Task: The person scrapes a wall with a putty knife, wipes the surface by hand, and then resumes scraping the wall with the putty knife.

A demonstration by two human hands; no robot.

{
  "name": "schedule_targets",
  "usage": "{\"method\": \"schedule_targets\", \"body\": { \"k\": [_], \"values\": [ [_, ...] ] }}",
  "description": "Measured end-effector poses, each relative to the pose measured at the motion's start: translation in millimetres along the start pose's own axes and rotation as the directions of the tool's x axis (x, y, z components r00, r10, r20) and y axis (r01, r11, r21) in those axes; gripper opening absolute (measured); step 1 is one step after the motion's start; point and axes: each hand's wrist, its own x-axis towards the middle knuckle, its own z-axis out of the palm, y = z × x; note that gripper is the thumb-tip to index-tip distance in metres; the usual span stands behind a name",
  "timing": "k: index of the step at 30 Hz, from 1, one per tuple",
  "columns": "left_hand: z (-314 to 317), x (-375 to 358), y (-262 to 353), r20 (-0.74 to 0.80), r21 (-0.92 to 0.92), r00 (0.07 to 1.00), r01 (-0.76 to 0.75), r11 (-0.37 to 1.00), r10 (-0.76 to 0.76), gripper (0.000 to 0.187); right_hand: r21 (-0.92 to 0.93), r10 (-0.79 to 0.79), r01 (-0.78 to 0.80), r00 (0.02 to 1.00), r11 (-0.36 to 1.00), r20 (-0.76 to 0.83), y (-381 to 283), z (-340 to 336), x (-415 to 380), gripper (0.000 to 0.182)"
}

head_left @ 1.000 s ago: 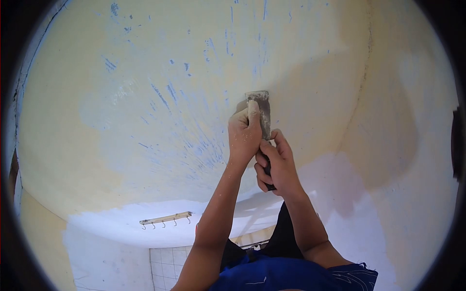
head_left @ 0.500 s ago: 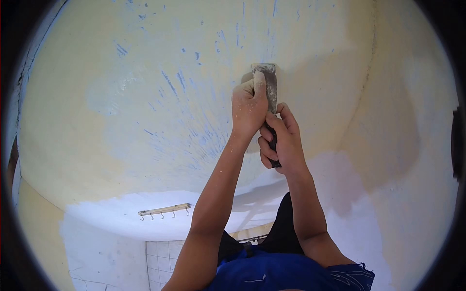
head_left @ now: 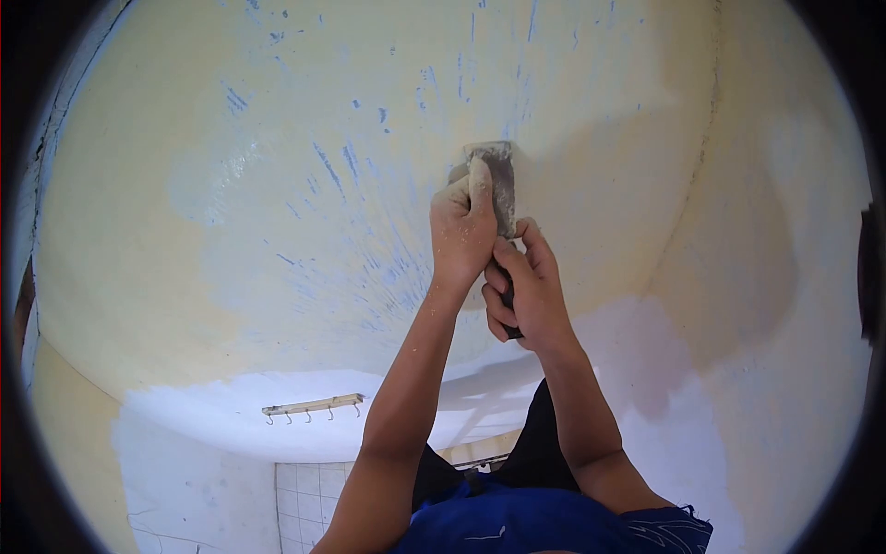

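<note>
A paint scraper (head_left: 504,189) with a wide, pale-smeared metal blade and a dark handle lies against the yellowish wall (head_left: 305,102). My right hand (head_left: 537,294) is closed round its handle. Higher up, my left hand (head_left: 461,231) grips the blade, one dusty finger stretched along its face and the other fingers curled at its left side. White powder covers the left fingers and speckles the wrist. Blue streaks (head_left: 328,164) show on the wall to the left of the blade. How firmly the blade's edge touches the wall cannot be made out.
A hook rail (head_left: 312,403) with several hooks is fixed on the white lower wall. White tiles (head_left: 309,485) show below it. A crack (head_left: 703,152) runs down the wall at the right, and a dark object (head_left: 870,275) sits at the right edge.
Both hands and the scraper have moved a little down and to the left along the wall. Their grip looks the same.
</note>
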Motion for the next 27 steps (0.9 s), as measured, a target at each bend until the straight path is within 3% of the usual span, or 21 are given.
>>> {"method": "schedule_targets", "body": {
  "k": [3, 6, 9, 12, 15, 17, 20, 23, 27],
  "values": [
    [-6, -6, -16, -0.017, 0.030, 1.000, -0.013, 0.999, 0.014, 0.054, -0.030, 0.042, -0.041, 0.998, 0.999, 0.036, 12, -4, -6, 0.016],
    [-8, 0, -11, -0.011, 0.048, 0.992, -0.127, 0.991, 0.127, 0.054, 0.000, 0.045, -0.045, 0.999, 0.999, 0.024, 5, 1, -1, 0.017],
    [-6, 8, 10, -0.012, 0.035, 1.000, -0.018, 0.999, 0.018, 0.054, 0.024, -0.002, 0.001, 1.000, 1.000, 0.030, -6, 10, 8, 0.016],
    [-12, 7, 3, 0.019, -0.018, 1.000, -0.020, 1.000, 0.021, 0.055, 0.028, -0.011, 0.010, 0.999, 1.000, 0.030, 3, 10, 7, 0.014],
    [-18, -1, -15, 0.007, 0.019, 0.990, -0.142, 0.990, 0.142, 0.054, -0.010, 0.033, -0.033, 0.999, 0.999, 0.002, 18, 7, -5, 0.014],
    [-21, -6, -12, 0.006, 0.088, 1.000, -0.028, 0.996, 0.028, 0.054, -0.010, 0.028, -0.028, 1.000, 1.000, 0.005, 16, 8, -5, 0.014],
    [-18, 11, -9, -0.009, 0.053, 0.989, -0.145, 0.988, 0.146, 0.054, 0.005, 0.014, -0.014, 1.000, 1.000, 0.007, 3, 17, 3, 0.014],
    [-18, 15, 23, 0.026, 0.036, 0.998, -0.052, 0.998, 0.051, 0.054, 0.032, -0.013, 0.013, 1.000, 0.999, 0.015, -2, 21, 12, 0.014],
    [-23, 6, -2, 0.015, 0.057, 0.998, -0.061, 0.997, 0.061, 0.053, 0.055, 0.024, -0.022, 0.999, 0.998, -0.025, 14, 20, -1, 0.015]
  ]
}}
